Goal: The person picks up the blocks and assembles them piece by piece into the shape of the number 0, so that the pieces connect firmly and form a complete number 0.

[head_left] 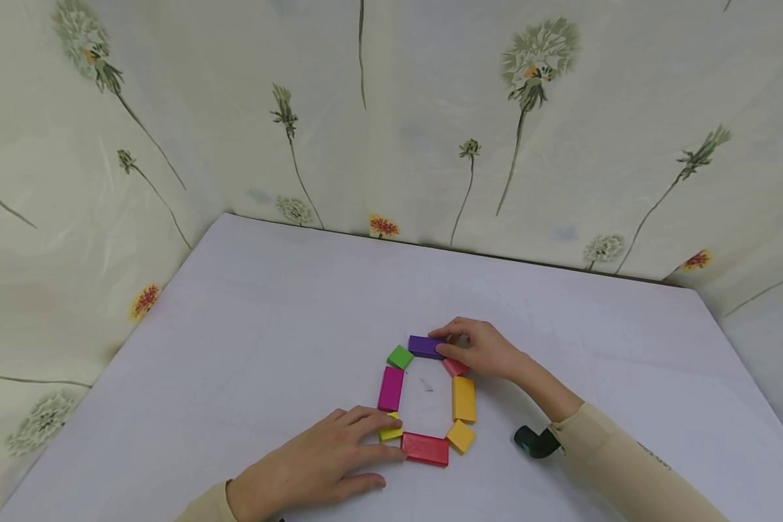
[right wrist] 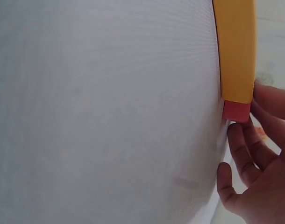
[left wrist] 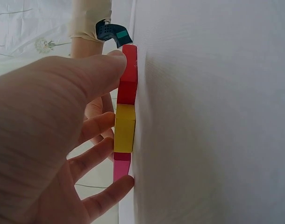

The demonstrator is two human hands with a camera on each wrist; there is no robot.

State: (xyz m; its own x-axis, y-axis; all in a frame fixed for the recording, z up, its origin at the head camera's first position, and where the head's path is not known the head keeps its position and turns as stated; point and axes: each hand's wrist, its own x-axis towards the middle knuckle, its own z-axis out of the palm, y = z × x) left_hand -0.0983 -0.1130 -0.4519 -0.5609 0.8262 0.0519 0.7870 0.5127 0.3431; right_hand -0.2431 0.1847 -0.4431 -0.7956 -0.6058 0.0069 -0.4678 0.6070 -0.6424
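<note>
Several coloured blocks form a ring on the white tabletop. At its far side my right hand [head_left: 483, 349] pinches the purple block [head_left: 423, 346] between thumb and fingers. The pinkish-red block [head_left: 455, 367] lies just under that hand; in the right wrist view it shows beyond the long orange block [right wrist: 237, 51], while the purple one is hidden there. My left hand [head_left: 329, 457] rests at the near left corner with its fingers extended. Those fingers touch the small yellow block [left wrist: 125, 128], and the thumb lies against the red block [left wrist: 128, 70].
A magenta block [head_left: 391, 388] and a green block [head_left: 401, 356] make up the ring's left side. A small orange block [head_left: 460, 437] sits at the near right corner. A dark wrist device [head_left: 536, 441] sticks out by the right sleeve. Flowered cloth [head_left: 417, 130] hangs behind the table.
</note>
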